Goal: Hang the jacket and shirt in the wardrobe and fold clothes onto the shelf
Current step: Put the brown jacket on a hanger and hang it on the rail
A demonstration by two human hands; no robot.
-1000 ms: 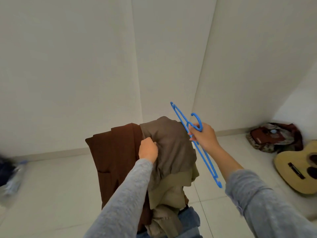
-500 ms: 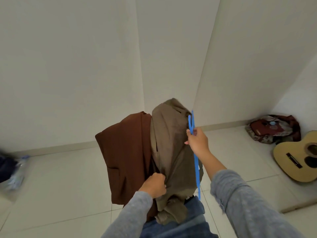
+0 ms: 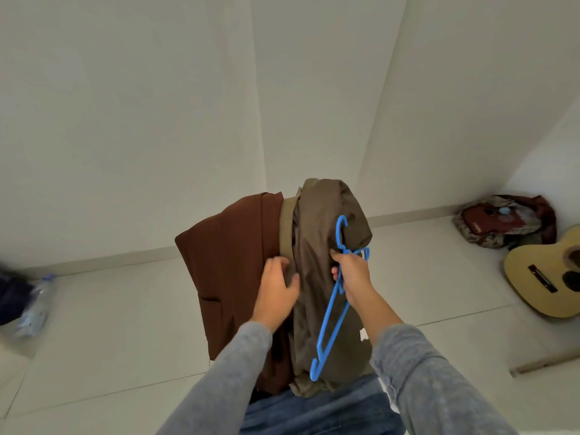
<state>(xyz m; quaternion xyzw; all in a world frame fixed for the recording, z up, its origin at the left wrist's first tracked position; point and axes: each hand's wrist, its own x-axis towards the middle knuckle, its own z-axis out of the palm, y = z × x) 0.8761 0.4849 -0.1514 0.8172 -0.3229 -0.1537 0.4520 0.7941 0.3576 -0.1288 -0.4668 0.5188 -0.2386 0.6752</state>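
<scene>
Fingers of the right hand clamp the blue hanger against the olive jacket, whose edge the left hand pinches.

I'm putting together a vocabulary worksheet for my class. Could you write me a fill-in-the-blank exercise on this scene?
1. The right hand holds a ____ hanger.
2. The brown garment hangs to the ____ of the olive jacket.
3. On the floor at the far right, a ____ lies next to a bag.

Missing words: blue; left; guitar.
</scene>
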